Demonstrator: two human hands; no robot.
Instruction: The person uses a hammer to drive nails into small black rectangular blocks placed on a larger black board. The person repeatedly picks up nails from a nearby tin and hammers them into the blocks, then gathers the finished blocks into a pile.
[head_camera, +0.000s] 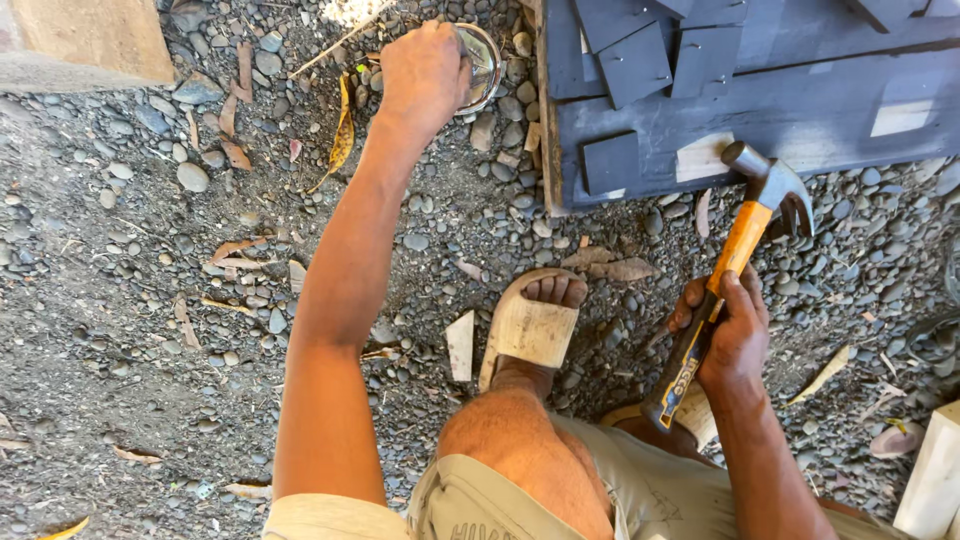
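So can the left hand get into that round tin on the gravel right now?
Probably yes. The left hand is already over the round tin, fingers on its rim, with nothing between them. The right hand is occupied, gripping the hammer by its handle near the dark painted boards.

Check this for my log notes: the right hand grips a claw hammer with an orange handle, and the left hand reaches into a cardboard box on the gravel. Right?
Not quite. The head view shows the left hand on a small round tin, not a cardboard box. The rest holds: the right hand grips the orange-handled claw hammer, over gravel.
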